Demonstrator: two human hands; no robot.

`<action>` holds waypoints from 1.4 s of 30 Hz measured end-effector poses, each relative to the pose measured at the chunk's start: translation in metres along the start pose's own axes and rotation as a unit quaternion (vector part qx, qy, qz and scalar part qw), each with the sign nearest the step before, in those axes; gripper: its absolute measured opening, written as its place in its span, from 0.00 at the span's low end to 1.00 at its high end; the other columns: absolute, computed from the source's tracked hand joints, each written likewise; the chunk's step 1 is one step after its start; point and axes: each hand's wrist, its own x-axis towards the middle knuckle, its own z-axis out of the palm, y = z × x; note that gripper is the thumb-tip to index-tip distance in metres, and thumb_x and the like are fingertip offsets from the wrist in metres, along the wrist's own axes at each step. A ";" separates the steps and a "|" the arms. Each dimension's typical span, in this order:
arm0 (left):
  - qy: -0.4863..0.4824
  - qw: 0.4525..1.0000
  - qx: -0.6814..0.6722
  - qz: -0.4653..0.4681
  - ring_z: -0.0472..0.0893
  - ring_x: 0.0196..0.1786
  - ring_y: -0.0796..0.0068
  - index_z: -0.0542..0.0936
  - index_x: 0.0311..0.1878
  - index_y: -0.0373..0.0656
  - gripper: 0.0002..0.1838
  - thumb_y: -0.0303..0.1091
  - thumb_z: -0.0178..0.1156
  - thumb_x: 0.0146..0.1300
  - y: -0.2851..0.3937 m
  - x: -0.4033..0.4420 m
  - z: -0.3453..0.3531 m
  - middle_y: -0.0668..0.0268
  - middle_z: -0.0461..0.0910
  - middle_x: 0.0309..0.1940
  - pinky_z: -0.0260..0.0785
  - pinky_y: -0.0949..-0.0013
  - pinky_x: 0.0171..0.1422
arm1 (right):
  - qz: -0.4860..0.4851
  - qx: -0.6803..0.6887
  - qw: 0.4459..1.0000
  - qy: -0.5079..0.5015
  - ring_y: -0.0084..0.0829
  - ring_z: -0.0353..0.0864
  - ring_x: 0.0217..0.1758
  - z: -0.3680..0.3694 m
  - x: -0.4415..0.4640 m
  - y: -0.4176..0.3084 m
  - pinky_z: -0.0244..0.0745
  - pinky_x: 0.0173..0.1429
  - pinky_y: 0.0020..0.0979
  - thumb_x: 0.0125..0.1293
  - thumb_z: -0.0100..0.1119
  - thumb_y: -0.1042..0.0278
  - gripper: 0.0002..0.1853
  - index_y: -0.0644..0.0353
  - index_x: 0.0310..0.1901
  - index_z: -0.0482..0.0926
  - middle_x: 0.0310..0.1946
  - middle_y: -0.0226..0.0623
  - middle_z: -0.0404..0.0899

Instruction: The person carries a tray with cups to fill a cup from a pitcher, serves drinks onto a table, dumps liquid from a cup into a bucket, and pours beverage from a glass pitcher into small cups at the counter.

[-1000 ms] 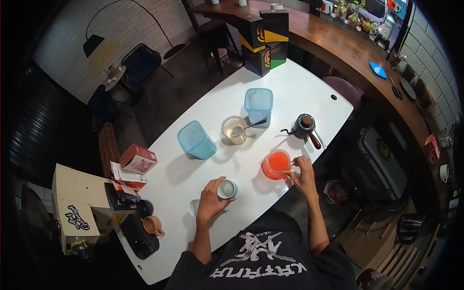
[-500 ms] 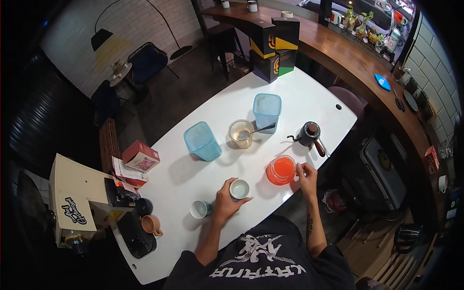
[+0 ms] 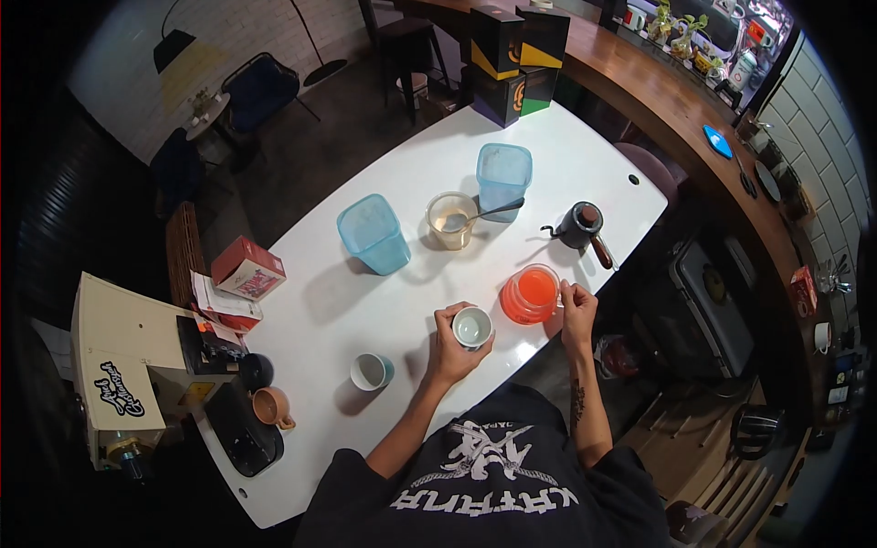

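Note:
My left hand [image 3: 454, 352] is wrapped round a small pale cup [image 3: 472, 327], whose open top faces up. My right hand [image 3: 577, 312] grips the handle of a glass server [image 3: 530, 294] of red-orange liquid, just right of the cup. The server looks upright, at the table's near edge. A second cup [image 3: 372, 372] stands to the left of my left hand. Beyond my hands are a clear container [image 3: 450, 222] with a spoon [image 3: 493, 213] in it and two blue plastic containers, one on the left [image 3: 375, 235] and one farther back [image 3: 503, 182].
A black gooseneck kettle [image 3: 581, 226] stands at the right of the white table [image 3: 311, 338]. At the left are a cream grinder [image 3: 119, 356], an orange mug [image 3: 271, 407], a black scale [image 3: 242, 429] and a pink box [image 3: 248, 268]. Black boxes [image 3: 516, 64] are stacked at the far end.
My left hand has carried the cup rightward, closer to the server. The right hand keeps its hold on the server handle. The whole view has shifted slightly with my head.

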 end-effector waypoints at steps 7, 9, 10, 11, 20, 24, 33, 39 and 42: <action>-0.009 0.999 -0.016 -0.038 0.83 0.43 0.63 0.67 0.51 0.42 0.34 0.35 0.75 0.42 -0.011 0.004 -0.005 0.59 0.79 0.41 0.75 0.66 0.47 | -0.028 -0.018 0.999 -0.039 0.12 0.63 0.24 -0.013 -0.003 -0.015 0.58 0.30 0.20 0.68 0.58 0.64 0.17 0.63 0.22 0.75 0.19 0.21 0.70; -0.021 0.999 0.002 -0.048 0.83 0.43 0.63 0.69 0.51 0.43 0.33 0.36 0.75 0.42 -0.008 0.006 -0.009 0.60 0.80 0.41 0.75 0.65 0.47 | -0.034 -0.022 0.998 -0.049 0.12 0.63 0.24 -0.015 -0.003 -0.023 0.58 0.30 0.20 0.68 0.58 0.64 0.17 0.63 0.22 0.75 0.19 0.21 0.70; -0.040 0.997 -0.016 -0.065 0.81 0.45 0.66 0.70 0.51 0.42 0.31 0.34 0.74 0.43 -0.007 0.006 -0.010 0.61 0.78 0.43 0.73 0.66 0.50 | -0.042 -0.023 0.997 -0.059 0.12 0.63 0.25 -0.015 -0.003 -0.027 0.58 0.30 0.20 0.68 0.57 0.64 0.17 0.63 0.22 0.75 0.19 0.21 0.70; -0.059 0.994 -0.034 -0.083 0.79 0.47 0.68 0.72 0.52 0.41 0.30 0.33 0.73 0.43 -0.006 0.007 -0.011 0.61 0.77 0.44 0.71 0.66 0.53 | -0.037 -0.034 0.997 -0.061 0.12 0.62 0.25 -0.015 -0.004 -0.033 0.57 0.30 0.21 0.68 0.57 0.65 0.16 0.63 0.22 0.75 0.19 0.21 0.69; -0.063 0.991 -0.044 -0.108 0.79 0.49 0.66 0.72 0.51 0.43 0.30 0.34 0.74 0.43 0.001 0.007 -0.014 0.62 0.78 0.45 0.71 0.65 0.53 | -0.018 -0.058 0.991 -0.120 0.12 0.60 0.24 -0.001 -0.017 -0.066 0.55 0.28 0.21 0.67 0.58 0.67 0.17 0.64 0.20 0.73 0.18 0.21 0.68; -0.071 0.991 -0.043 -0.107 0.80 0.49 0.65 0.72 0.52 0.43 0.31 0.34 0.74 0.43 0.000 0.006 -0.016 0.62 0.79 0.45 0.71 0.65 0.53 | -0.008 -0.103 0.983 -0.151 0.12 0.58 0.22 0.004 -0.022 -0.072 0.51 0.25 0.22 0.67 0.58 0.67 0.19 0.64 0.18 0.71 0.16 0.20 0.66; -0.077 0.989 -0.050 -0.113 0.80 0.49 0.64 0.71 0.53 0.44 0.32 0.34 0.74 0.43 -0.001 0.006 -0.018 0.61 0.79 0.45 0.72 0.64 0.52 | -0.031 -0.209 0.966 -0.151 0.13 0.57 0.21 0.022 -0.035 -0.084 0.51 0.22 0.23 0.65 0.59 0.65 0.20 0.66 0.17 0.70 0.13 0.21 0.63; -0.081 0.988 -0.079 -0.108 0.80 0.49 0.64 0.70 0.54 0.44 0.34 0.34 0.75 0.43 -0.003 0.006 -0.018 0.62 0.79 0.45 0.72 0.64 0.52 | -0.048 -0.272 0.948 -0.157 0.15 0.58 0.20 0.029 -0.036 -0.097 0.53 0.22 0.26 0.64 0.59 0.64 0.20 0.68 0.18 0.71 0.12 0.26 0.63; -0.090 0.985 -0.108 -0.099 0.80 0.49 0.64 0.69 0.55 0.44 0.34 0.34 0.75 0.44 -0.003 0.007 -0.020 0.62 0.78 0.46 0.72 0.64 0.52 | -0.055 -0.311 0.935 -0.160 0.16 0.59 0.19 0.032 -0.037 -0.104 0.55 0.22 0.27 0.63 0.59 0.64 0.19 0.70 0.19 0.73 0.12 0.30 0.63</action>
